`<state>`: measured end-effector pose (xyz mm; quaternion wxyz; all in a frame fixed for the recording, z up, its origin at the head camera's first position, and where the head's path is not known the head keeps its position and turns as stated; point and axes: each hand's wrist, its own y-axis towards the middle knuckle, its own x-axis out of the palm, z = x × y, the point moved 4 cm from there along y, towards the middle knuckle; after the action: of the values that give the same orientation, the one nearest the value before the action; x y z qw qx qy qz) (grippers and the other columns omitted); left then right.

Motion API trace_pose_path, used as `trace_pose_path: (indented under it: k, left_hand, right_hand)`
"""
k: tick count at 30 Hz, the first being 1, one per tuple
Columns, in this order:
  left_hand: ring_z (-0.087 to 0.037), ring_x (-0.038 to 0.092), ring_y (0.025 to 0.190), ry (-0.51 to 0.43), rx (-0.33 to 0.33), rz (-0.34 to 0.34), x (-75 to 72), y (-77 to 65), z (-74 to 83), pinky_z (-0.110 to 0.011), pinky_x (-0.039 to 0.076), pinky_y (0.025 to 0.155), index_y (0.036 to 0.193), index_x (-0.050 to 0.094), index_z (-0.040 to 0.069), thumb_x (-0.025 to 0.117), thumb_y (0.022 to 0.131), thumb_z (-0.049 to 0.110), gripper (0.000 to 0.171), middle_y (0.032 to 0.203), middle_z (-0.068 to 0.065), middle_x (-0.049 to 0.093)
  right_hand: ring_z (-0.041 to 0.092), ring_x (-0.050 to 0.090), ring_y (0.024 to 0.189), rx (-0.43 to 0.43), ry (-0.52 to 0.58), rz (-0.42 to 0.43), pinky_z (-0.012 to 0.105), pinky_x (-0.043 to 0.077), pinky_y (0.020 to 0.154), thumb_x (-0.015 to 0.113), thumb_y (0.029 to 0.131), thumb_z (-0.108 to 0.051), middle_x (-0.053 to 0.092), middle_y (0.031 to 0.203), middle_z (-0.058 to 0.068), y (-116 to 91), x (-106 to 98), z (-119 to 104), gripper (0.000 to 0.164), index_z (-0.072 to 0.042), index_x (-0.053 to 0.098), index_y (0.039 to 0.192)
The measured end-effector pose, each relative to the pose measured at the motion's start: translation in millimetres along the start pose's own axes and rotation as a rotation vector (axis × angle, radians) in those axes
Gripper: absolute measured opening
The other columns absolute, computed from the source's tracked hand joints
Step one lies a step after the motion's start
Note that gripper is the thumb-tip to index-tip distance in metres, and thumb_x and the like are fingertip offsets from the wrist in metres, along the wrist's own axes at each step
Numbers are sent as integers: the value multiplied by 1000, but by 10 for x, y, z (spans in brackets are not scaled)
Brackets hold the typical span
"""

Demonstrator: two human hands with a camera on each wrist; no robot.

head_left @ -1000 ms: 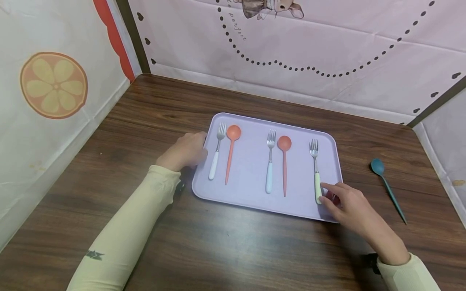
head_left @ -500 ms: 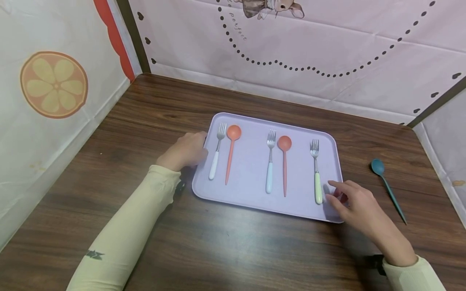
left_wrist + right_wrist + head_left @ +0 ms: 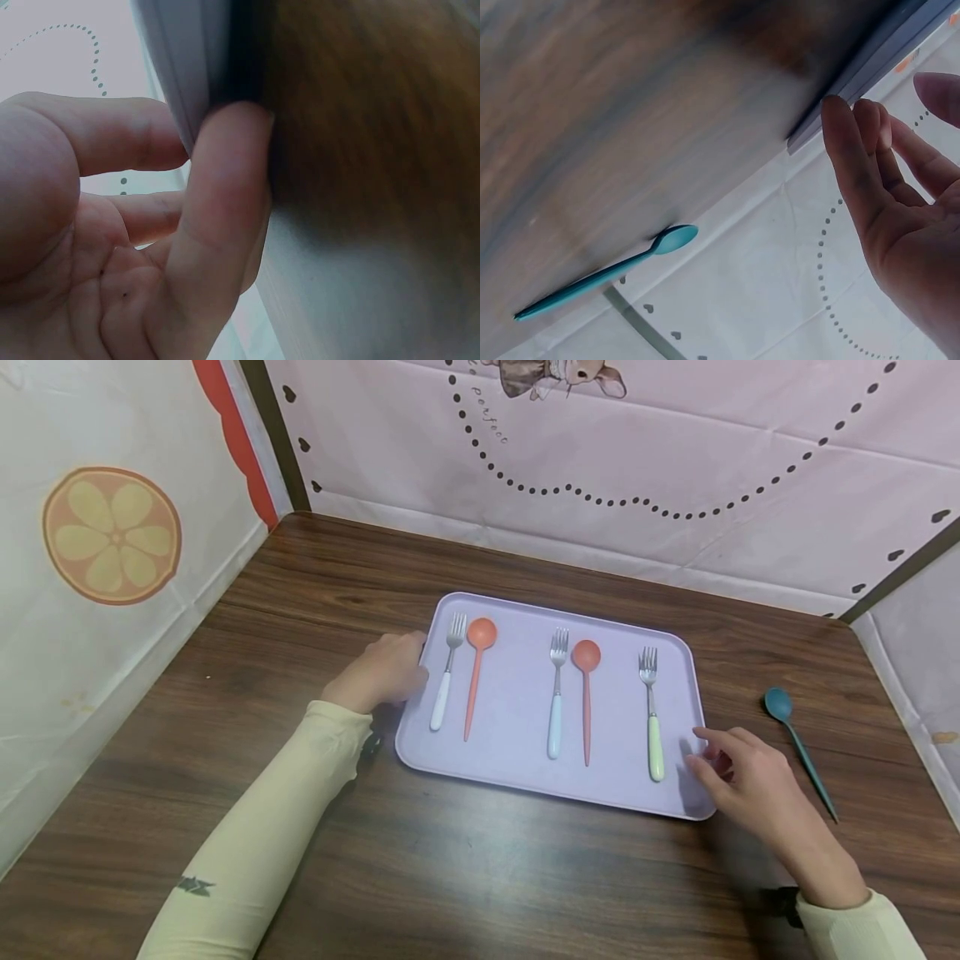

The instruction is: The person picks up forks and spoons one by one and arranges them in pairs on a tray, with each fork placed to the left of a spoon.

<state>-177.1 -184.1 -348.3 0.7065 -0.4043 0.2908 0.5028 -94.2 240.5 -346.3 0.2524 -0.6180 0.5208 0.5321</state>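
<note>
My left hand point(image 3: 384, 672) pinches the left edge of a lilac tray point(image 3: 510, 718); in the left wrist view the thumb and a finger point(image 3: 225, 172) lie on opposite sides of its rim. On the tray lie a white-handled fork point(image 3: 441, 697), a coral spoon point(image 3: 473, 685), a light-blue-handled fork point(image 3: 555, 718), a second coral spoon point(image 3: 587, 702) and a green-handled fork point(image 3: 655, 743). Holding nothing, my right hand point(image 3: 757, 785) hovers at the tray's lower right corner, fingers loosely bent. In the right wrist view its fingertips point(image 3: 840, 112) overlap the tray's side.
A teal spoon point(image 3: 798, 752) lies on the dark wooden table point(image 3: 465, 877), right of the tray and beyond my right hand. Printed cloth walls point(image 3: 637, 460) enclose the table at the back and both sides.
My right hand has drawn away from the green-handled fork, moving right to the tray's corner. The fork lies where it was, and my left hand has stayed at the tray's left edge.
</note>
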Motion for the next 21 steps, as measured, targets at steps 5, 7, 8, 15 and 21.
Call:
trace_pose_path:
  k: [5,7,8,15,21]
  left_hand:
    - [-27,62,65,-8,-2,-3,3,-2,3,-35,52,52,127,53,-6,46,88,4,41,90,-20,60]
    - [-27,62,64,-13,-4,-5,4,-4,3,-35,52,52,128,53,-6,46,88,3,41,90,-20,60]
    - [-27,62,64,-15,-5,-6,4,-6,3,-35,52,52,128,53,-6,46,88,3,42,91,-20,60]
    - [-26,62,63,-26,-8,-9,6,-12,1,-35,52,52,132,51,-6,46,88,3,45,94,-21,61]
    - [-26,62,63,-26,-3,-6,8,-10,0,-34,52,52,132,51,-5,45,88,3,46,94,-21,61]
  right_hand:
    - [24,62,74,27,-21,-4,37,53,58,78,83,-4,63,86,9,-11,-8,31,36,7,69,115]
    - [26,64,75,59,-25,-15,42,54,59,76,84,-5,63,87,11,-10,-10,50,36,8,68,116]
    - [28,65,76,77,-28,-22,44,54,60,76,85,-7,64,88,13,-10,-12,61,36,9,67,117]
    - [31,61,80,176,-68,-73,50,51,66,67,97,-28,65,93,20,-30,-25,141,42,11,68,113]
    - [41,60,92,254,-84,-168,58,49,75,59,101,-39,63,101,27,-60,0,203,55,14,69,111]
